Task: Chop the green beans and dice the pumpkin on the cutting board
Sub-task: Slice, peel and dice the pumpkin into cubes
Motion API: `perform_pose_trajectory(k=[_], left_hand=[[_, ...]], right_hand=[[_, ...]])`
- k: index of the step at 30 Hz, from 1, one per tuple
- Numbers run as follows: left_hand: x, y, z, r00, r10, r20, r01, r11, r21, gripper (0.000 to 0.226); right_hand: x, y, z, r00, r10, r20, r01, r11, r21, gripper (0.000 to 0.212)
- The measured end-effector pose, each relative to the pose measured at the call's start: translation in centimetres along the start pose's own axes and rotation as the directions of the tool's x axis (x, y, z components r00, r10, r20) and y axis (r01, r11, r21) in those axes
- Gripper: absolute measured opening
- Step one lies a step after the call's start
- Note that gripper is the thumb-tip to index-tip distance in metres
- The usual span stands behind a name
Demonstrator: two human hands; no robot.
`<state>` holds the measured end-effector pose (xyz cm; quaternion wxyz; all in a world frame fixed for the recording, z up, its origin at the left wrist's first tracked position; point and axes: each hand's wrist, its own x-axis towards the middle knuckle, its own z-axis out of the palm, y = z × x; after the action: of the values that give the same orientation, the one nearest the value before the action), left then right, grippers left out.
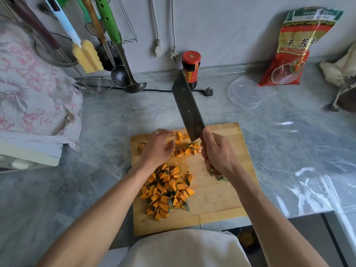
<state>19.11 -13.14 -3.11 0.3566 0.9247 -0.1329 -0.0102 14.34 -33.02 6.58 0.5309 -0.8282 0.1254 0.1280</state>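
Observation:
A wooden cutting board (217, 201) lies on the grey counter. A heap of diced orange pumpkin (166, 191) with dark green skin covers its near left part. More pumpkin pieces (185, 149) lie at the board's far side. My left hand (157, 149) rests on those far pieces, fingers bent over them. My right hand (217, 154) grips the handle of a dark cleaver (185, 105), whose blade is raised and points away from me. A few green bean bits (220, 177) peek out under my right wrist.
A red-capped sauce jar (191, 69) stands behind the cleaver, with a black plug and cord (208, 91) beside it. A clear plastic lid (246, 92) and a red food bag (296, 47) sit far right. Ladles and a wire strainer (94, 85) hang far left.

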Motion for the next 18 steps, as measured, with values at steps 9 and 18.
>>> perform_pose_trajectory(k=[9, 18], left_hand=[[3.9, 4.3, 4.0, 0.941, 0.075, 0.331, -0.136, 0.977, 0.165, 0.059], [0.4, 4.8, 4.3, 0.963, 0.104, 0.250, -0.152, 0.971, 0.183, 0.027]], right_hand=[[-2.2, 2.0, -2.8, 0.985, 0.000, -0.172, -0.029, 0.985, -0.167, 0.042], [-3.5, 4.1, -3.3, 0.965, 0.150, -0.215, -0.158, 0.987, -0.017, 0.054]])
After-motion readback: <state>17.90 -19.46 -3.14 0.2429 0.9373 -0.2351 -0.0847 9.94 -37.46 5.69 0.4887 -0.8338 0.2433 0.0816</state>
